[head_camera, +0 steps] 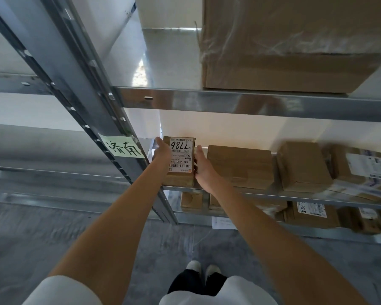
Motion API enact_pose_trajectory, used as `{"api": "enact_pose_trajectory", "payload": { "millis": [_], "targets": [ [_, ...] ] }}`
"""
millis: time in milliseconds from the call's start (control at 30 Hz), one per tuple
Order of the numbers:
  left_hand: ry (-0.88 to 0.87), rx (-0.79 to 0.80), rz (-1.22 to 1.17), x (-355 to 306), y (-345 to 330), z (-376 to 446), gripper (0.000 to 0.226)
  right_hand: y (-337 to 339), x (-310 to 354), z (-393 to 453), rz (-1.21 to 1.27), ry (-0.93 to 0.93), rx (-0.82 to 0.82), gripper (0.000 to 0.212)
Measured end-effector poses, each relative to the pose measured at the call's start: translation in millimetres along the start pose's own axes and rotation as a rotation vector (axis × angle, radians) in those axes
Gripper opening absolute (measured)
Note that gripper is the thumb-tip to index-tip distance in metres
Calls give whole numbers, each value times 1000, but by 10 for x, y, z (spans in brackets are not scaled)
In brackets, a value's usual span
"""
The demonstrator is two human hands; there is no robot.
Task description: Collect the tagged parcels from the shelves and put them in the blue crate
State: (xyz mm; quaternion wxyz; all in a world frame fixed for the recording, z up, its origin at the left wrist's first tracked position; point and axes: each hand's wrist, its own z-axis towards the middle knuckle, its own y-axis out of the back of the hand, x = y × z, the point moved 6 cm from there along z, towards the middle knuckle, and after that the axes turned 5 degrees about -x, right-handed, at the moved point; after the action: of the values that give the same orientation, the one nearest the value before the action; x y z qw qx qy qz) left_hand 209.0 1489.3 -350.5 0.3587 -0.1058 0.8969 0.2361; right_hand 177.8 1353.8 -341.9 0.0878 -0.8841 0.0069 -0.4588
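Evidently mid-pick: left hand [162, 151] and right hand [204, 166] flank parcel [180, 160] at frame centre, palms pressed flat on its sides, fingers extended, clamping it between them. Two-sided squeeze probably suits small rigid box; judged ready to slide off shelf [262, 195]. Parcel: brown cardboard, taped, white printed label with handwritten number on top. Neighbouring boxes [240, 166] to right, one unlabelled on top, close-packed. Rack: grey steel, slotted upright [90, 106], green note [123, 146] stuck on. Blue crate not in view.

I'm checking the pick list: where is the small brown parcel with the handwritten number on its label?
The small brown parcel sits at the left end of the middle metal shelf, beside the upright post with the yellow note, between the left hand and right hand.
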Motion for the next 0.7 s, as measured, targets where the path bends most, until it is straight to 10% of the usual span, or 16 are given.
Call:
{"api": "enact_pose_trajectory", "payload": {
  "millis": [167,267,400,567,700],
  "targets": [
    [17,-27,46,61,-19,27,77,-97,-54,93,-93,20,-30,60],
    [-372,-286,399,-246,71,-80,47,69,205,-71,-223,222,-185,52],
    [-738,-135,136,-451,-211,-561,42,858,478,-330,-360,537,-546,42],
    [-508,238,-3,-66,-936,-968,50,1878,343,-431,-474,484,-852,34],
    [-369,240,126,195,-1222,-826,56,2213,13,-326,-432,319,-738,29]
  ]
}}
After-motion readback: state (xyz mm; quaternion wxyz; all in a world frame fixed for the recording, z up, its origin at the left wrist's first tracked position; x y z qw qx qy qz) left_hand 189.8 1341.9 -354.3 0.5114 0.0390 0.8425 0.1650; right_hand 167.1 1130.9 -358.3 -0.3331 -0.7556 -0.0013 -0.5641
